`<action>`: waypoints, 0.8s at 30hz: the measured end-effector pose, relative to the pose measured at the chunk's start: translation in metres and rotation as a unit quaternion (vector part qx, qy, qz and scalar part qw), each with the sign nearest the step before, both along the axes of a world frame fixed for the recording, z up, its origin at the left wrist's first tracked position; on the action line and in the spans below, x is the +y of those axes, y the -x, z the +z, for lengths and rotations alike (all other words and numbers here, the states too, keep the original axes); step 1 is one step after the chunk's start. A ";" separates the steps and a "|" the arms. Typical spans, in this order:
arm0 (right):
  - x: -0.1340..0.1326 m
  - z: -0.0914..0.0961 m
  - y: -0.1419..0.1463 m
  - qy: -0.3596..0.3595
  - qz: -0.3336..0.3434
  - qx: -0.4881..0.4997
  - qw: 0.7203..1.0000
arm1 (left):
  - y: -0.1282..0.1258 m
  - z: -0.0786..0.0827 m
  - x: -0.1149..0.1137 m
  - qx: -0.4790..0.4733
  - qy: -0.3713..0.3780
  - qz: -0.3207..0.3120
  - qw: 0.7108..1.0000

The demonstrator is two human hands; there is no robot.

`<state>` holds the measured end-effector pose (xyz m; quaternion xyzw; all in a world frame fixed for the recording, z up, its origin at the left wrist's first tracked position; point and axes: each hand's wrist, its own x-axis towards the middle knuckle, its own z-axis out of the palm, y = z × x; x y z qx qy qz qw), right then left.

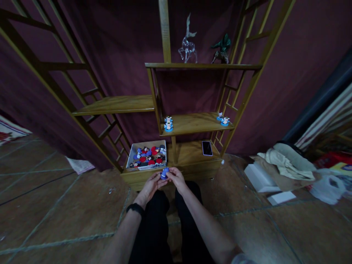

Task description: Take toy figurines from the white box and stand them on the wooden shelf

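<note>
A small purple figurine (164, 173) is between my two hands, in front of the shelf's lower edge. My left hand (150, 186) has its fingers closed around the figurine's left side and base. From the right, my right hand (176, 177) pinches the same figurine with thumb and fingers. Just beyond my hands, an open white box (132, 151) holds several red, black and purple figurines (148, 156), lying jumbled. Small figurines on blue bases stand on the shelf above, some at the left end (168, 125) and some at the right end (224, 121).
A wooden display shelf (192, 125) stands ahead. A phone (207, 148) lies on its bottom board. The top board bears a clear glass deer (188, 47) and a dark green statuette (223, 47). On the floor at right are a white box (261, 178), cloth (288, 165) and a plastic bag (328, 187).
</note>
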<state>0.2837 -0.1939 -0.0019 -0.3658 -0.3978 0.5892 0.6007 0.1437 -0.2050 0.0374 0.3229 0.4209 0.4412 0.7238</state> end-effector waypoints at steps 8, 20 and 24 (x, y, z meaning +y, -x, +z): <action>-0.006 0.011 -0.005 -0.002 0.002 0.002 1.000 | 0.000 -0.001 0.003 0.015 0.012 -0.014 1.000; -0.012 0.019 -0.010 -0.023 0.040 0.021 0.999 | 0.000 -0.001 0.006 0.032 0.040 -0.022 0.998; -0.009 0.013 -0.009 -0.014 0.003 0.016 1.000 | 0.000 0.002 0.004 0.014 0.032 -0.034 0.999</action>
